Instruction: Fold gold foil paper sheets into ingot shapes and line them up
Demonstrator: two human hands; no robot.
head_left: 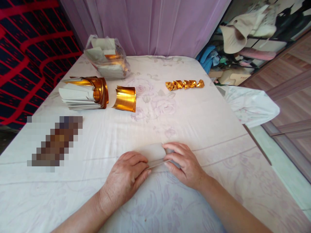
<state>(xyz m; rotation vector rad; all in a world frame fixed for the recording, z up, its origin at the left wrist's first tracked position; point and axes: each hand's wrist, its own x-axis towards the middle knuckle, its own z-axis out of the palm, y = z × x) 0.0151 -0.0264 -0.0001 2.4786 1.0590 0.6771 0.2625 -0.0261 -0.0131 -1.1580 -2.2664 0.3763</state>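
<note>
Near the front of the table, a pale sheet of paper (154,152) is curled over into a roll, its grey-white side outward. My left hand (128,173) grips the roll's left end, the thumb along the near edge. At the right end, my right hand (181,163) closes on the paper with thumb and fingers. Farther off, a few gold foil sheets (125,98) lie curved with the shiny side up. Beside them rests a thick stack of gold-and-white foil paper (82,94). Several folded gold foil pieces (184,84) sit in a row at the back right.
A clear plastic bag (107,58) with more foil paper stands at the back left. A pixelated patch (57,142) hides something on the left. The table has a floral cloth (155,126). Behind it hangs a purple curtain (145,26); a cluttered shelf (243,42) stands right.
</note>
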